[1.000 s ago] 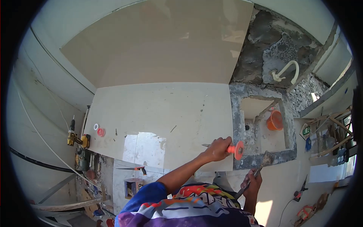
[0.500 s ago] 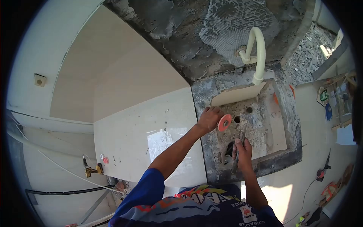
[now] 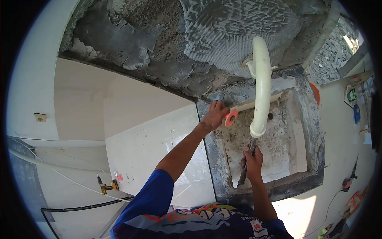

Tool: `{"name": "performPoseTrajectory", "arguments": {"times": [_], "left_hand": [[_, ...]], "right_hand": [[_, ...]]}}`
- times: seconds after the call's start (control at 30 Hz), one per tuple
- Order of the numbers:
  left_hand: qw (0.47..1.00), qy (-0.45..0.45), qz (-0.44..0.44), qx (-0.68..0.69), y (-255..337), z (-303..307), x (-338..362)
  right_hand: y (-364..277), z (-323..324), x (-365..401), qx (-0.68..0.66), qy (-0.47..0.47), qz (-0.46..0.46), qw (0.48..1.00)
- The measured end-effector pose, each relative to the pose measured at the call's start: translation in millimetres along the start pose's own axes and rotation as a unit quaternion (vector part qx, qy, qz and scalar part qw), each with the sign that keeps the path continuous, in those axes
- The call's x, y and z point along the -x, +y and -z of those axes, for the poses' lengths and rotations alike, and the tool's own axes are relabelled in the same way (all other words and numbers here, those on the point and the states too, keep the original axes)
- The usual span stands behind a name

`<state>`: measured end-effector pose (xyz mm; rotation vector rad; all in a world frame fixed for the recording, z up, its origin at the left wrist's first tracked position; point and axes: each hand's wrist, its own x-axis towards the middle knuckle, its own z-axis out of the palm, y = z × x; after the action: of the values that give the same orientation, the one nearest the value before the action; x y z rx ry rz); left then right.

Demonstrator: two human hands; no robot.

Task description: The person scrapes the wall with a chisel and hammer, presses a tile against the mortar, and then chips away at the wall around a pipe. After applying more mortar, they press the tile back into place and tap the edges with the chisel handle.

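Observation:
My left hand (image 3: 215,116) is closed at the far left edge of the basin, its fingers bent. A pink disc with a grey hub (image 3: 231,118) sits at its fingertips. My right hand (image 3: 253,161) is wrapped round a long dark metal tool (image 3: 245,171), which slants upward through the fist. The tool's upper end meets the open mouth of a curved cream pipe (image 3: 262,85) in this view. Below both hands lies a rough, debris-strewn basin (image 3: 314,147) with a grey cement rim. The pipe hides part of the basin floor.
Glossy pale slab (image 3: 147,155) adjoins the basin on the left, with a cordless drill (image 3: 106,186) beyond its near-left edge. Behind, the wall carries combed grey mortar (image 3: 234,32). Rubble (image 3: 330,51) lies far right; a corded power tool (image 3: 347,181) rests on the floor.
My view has shifted, and the pipe looms larger. The right hand's tool has come up to the pipe's mouth. My left hand still has the pink disc at its fingertips, nearer the basin's back corner.

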<state>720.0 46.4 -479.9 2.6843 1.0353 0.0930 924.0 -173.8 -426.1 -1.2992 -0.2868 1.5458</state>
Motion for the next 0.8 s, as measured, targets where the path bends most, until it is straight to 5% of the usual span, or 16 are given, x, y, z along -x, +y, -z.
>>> {"name": "performPoseTrajectory", "arguments": {"times": [0.13, 0.47, 0.57, 0.8], "left_hand": [[0.991, 0.119, -0.06, -0.015, 8, 13, 1], [0.991, 0.119, -0.039, -0.038, 27, 61, 1], [0.989, 0.139, -0.048, -0.027, 34, 78, 1], [0.986, 0.155, -0.049, -0.038, 46, 131, 5]], "right_hand": [[-1, 0, -9, 0.001, 0.009, 0.0, 1.0], [2, -26, -13, -0.017, -0.017, 0.056, 0.998], [-7, -37, -8, -0.078, -0.017, -0.012, 0.997], [13, -54, 9, 0.017, -0.099, 0.11, 0.989]]}}
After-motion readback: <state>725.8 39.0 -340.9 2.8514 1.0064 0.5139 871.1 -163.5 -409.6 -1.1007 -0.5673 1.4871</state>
